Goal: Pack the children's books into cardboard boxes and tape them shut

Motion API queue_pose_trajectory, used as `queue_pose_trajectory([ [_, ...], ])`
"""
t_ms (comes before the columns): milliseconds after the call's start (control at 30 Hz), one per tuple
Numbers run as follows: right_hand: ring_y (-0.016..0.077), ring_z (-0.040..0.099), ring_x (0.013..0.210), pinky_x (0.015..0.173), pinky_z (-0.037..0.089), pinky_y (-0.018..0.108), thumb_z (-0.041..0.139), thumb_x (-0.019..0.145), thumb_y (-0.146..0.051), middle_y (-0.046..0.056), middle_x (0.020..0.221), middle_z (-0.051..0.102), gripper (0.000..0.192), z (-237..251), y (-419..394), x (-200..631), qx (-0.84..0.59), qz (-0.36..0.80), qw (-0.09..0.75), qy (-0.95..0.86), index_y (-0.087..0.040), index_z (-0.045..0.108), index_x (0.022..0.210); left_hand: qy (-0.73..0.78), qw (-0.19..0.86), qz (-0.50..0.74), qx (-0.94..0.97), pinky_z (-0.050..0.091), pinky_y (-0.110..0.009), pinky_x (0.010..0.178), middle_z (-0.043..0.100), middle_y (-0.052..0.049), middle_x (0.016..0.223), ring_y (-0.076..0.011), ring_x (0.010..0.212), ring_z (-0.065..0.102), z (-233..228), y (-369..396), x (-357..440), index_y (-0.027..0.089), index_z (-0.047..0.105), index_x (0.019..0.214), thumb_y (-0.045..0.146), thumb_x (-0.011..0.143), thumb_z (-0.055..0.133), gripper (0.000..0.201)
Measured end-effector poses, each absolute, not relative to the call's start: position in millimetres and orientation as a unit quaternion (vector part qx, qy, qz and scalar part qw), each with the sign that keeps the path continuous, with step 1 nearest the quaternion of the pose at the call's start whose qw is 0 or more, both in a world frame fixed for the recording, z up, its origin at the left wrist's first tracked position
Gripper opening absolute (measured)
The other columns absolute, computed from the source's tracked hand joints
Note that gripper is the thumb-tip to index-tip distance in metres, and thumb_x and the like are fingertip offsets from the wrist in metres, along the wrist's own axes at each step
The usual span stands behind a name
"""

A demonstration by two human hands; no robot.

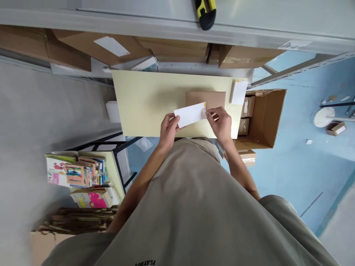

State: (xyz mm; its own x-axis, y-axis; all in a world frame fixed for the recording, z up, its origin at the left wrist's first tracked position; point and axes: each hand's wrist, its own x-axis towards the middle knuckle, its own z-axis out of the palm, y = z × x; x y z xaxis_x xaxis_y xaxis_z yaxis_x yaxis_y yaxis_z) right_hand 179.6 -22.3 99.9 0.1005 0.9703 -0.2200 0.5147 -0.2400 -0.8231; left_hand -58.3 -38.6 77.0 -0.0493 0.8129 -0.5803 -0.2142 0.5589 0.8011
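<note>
My left hand (168, 127) grips the left end of a white rectangular paper slip (190, 115), thumb on top. The slip is slightly tilted and has a small yellow mark at its right end. My right hand (220, 122) has its thumb and forefinger pinched at that right end, by the marked corner. Beneath the slip a flat brown cardboard box (213, 96) rests on the pale yellow tabletop (146, 107), partly covered by the slip and my right hand. A stack of similar white slips (239, 92) lies at the table's right edge.
An open carton (266, 118) with smaller boxes stands right of the table. Cardboard boxes (174, 50) fill the shelf beyond it, and a yellow-black box cutter (206, 16) lies on the upper surface. Books (83, 170) are stacked at the lower left.
</note>
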Motion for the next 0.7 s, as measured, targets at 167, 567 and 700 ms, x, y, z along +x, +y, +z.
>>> queue_pose_trajectory([
  [167,0.0181,0.075,0.08,0.075,0.065,0.035,0.075,0.104,-0.053,0.006,0.109,0.083,0.029,79.2,-15.5,223.1,-0.672,0.463,0.292,-0.498,-0.025,0.082,0.102,0.611,0.638,0.406,0.233,0.072,-0.051,0.106,0.086,-0.006,0.115,-0.0316,0.128,0.082,90.5,-49.2,-30.9,0.028,0.06,0.113,0.076,0.09,0.088,0.06],
  [567,0.016,0.07,0.063,0.059,0.058,0.031,0.086,0.089,-0.078,0.001,0.079,0.074,0.055,88.9,-33.5,215.0,-0.597,0.546,0.299,-0.507,-0.024,0.074,0.088,0.606,0.624,0.45,0.205,0.07,-0.054,0.11,0.082,-0.005,0.11,-0.0293,0.12,0.083,98.0,-100.1,-32.7,0.028,0.058,0.108,0.074,0.089,0.088,0.059],
  [700,0.0163,0.071,0.065,0.059,0.059,0.031,0.085,0.091,-0.076,0.0,0.08,0.073,0.052,108.5,-56.4,183.5,-0.593,0.516,0.307,-0.536,-0.025,0.073,0.089,0.58,0.616,0.49,0.211,0.068,-0.054,0.115,0.08,-0.005,0.11,-0.0262,0.118,0.081,90.8,-118.4,-63.6,0.028,0.059,0.108,0.067,0.094,0.086,0.049],
])
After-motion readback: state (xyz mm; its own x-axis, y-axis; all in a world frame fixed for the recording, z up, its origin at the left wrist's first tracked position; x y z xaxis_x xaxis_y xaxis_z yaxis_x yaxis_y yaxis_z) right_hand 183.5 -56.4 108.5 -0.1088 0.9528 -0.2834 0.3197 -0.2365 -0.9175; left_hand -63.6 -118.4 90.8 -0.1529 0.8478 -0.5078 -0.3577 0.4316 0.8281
